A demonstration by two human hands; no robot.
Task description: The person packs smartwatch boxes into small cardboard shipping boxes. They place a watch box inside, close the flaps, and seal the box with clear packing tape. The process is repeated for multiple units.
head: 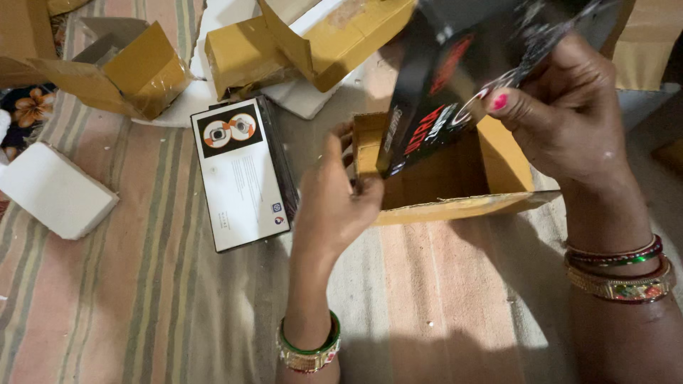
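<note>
While the right hand (569, 114) grips a black printed box (455, 78) by its upper edge, thumb pressed flat on the printed face, the left hand (334, 199) closes on the near-left corner of an open carton (455, 192). The black box tilts, its lower end dipping into the carton's mouth and its upper end rising toward the far right. The carton is plain brown cardboard, open on top, and sits on a striped cloth (142, 284) that covers the floor. The left hand's fingers curl over the carton's rim just beside the black box's lower corner; whether they touch that box cannot be told.

Both wrists wear bangles, green and gold on the left, red, green and gold on the right. The right thumbnail is painted pink.

Left of the carton, close by, lies a white-faced box (242, 174) with a black panel showing two round orange shapes. It lies flat, apart from both hands. Farther left, a white foam block (57, 188) rests on the cloth. At the far left sits an empty brown carton (128, 71) with its flaps open. Behind the white-faced box, at the far centre, another torn-open brown carton (284, 43) lies on a white foam sheet (306, 99).
</note>
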